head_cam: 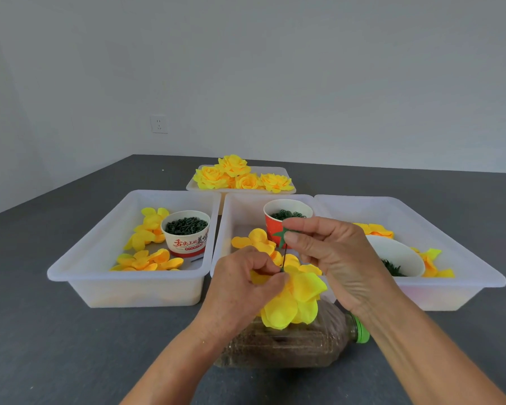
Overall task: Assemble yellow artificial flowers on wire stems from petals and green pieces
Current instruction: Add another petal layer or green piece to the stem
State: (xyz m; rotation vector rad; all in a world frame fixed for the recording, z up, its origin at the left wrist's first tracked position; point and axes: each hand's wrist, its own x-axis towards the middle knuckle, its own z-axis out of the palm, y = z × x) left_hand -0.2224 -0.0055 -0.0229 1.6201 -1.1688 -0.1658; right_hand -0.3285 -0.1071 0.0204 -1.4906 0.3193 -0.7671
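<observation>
A: Head view first: what is held at lower centre of the frame?

B: A yellow flower head (295,299) is gripped by the left hand (243,285), whose fingers are curled in and pinched at the flower's base, where a thin dark wire stem (284,258) rises from it. Near the top of that stem a green star-shaped piece (281,236) is pinched between the thumb and forefinger of the right hand (333,258); the remaining fingers are loosely bent.

A: What is seen beneath the hands?

B: A clear plastic bottle (289,343) with a green cap (362,331) is laid on its side on the dark grey table (56,346), filled with something brownish and grainy.

A: And across the middle of the frame?

B: Three white trays are set side by side. In the left tray (79,267) loose yellow petals (148,260) and a paper bowl (186,236) of dark green pieces are found. In the middle tray (240,206) a red paper cup (287,213) of dark green rings is placed behind the hands, with more petals just below it. In the right tray (450,238) a white bowl (400,255), partly hidden by the right hand, and scattered petals are seen.

A: Further up?

B: Finished yellow flowers (237,176) are piled in a fourth tray (278,170) behind the middle one. A wall socket (159,124) is mounted at the left of the wall.
</observation>
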